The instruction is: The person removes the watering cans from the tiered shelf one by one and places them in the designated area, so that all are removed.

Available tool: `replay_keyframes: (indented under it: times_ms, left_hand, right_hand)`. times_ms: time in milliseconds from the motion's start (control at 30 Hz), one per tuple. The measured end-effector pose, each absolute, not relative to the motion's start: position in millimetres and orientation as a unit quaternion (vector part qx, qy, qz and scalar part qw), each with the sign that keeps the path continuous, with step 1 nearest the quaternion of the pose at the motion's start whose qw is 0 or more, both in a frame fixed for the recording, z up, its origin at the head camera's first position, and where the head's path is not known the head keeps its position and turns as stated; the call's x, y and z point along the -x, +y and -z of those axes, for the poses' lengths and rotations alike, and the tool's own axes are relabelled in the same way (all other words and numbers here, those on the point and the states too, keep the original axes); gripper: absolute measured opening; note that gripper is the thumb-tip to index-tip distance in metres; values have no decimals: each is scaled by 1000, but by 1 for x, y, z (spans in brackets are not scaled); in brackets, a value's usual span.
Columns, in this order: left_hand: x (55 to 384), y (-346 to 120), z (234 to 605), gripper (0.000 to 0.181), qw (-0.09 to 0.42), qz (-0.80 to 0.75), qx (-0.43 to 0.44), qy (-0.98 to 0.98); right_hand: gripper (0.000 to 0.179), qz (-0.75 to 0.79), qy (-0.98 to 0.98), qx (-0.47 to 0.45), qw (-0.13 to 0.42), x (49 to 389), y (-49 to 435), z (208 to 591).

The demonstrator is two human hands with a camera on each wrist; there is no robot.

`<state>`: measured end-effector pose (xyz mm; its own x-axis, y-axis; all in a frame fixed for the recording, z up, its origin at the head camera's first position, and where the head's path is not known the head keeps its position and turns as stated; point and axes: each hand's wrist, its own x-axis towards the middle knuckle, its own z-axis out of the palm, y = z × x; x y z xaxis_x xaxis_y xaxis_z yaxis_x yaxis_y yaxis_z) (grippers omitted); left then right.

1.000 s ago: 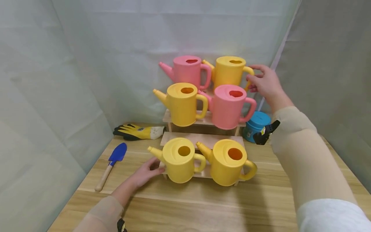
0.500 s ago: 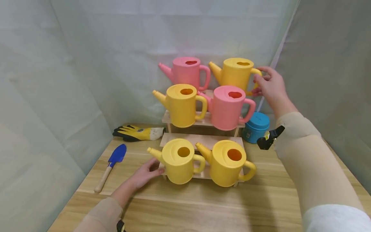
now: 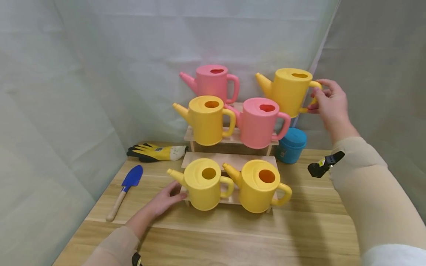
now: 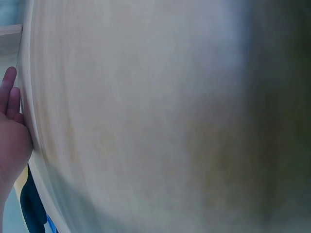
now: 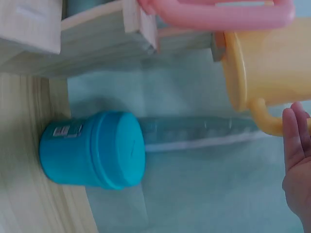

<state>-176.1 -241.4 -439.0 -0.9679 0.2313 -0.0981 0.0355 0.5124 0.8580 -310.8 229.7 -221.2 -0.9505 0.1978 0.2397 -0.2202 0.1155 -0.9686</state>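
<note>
At the upper right, my right hand (image 3: 332,101) grips the handle of a yellow watering can (image 3: 291,92), its spout pointing left. The can is off to the right of the top tier. In the right wrist view the fingers (image 5: 293,138) meet its handle. My left hand (image 3: 166,199) rests at the left end of the stepped wooden stand's (image 3: 229,162) bottom shelf, fingers partly hidden behind the front left can. A pink watering can (image 3: 212,83) sits on top, a yellow (image 3: 207,123) and a pink one (image 3: 257,125) in the middle, two yellow ones (image 3: 201,188) below.
A lidded blue tub (image 3: 291,146) stands right of the stand, below the raised can. Yellow and black gloves (image 3: 156,152) and a blue trowel (image 3: 131,179) with a wooden handle lie on the table (image 3: 199,240) to the left. Pale cloth walls (image 3: 143,55) enclose the table.
My right hand has carried the yellow watering can rightward, away from the pink one on the top tier. The left hand has stayed at the stand's end.
</note>
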Motion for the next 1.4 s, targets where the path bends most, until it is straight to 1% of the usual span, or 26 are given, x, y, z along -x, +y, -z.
replay_keyframes:
  times_ms: [67,300,433,700,900,1033,1400]
  left_hand:
    - [174,-241,433,64,99,-491,-82,861]
    - [188,-254,467,62,82,-497,-86,860]
    - [189,-255,466,61,82,-501,-91,857]
    - [189,-256,466,58,75,-488,-88,865]
    - [188,-256,464,59,75,-480,-92,869]
    - [188,-256,465,61,74,-484,-93,867]
    - [188,-255,464,63,75,-482,-99,868]
  right_hand:
    - [38,-681,-713,-10,165,307,235,222]
    - [36,-710,-678,-1,190,296,255,228]
    - [37,-704,-683,11,194,290,267,234]
    - [48,-642,-742,41,190,279,284,253]
    - [47,-569,-794,67,202,273,291,275]
    - [48,-557,-800,83,204,270,294,291]
    - [35,-593,-773,86,211,263,294,334]
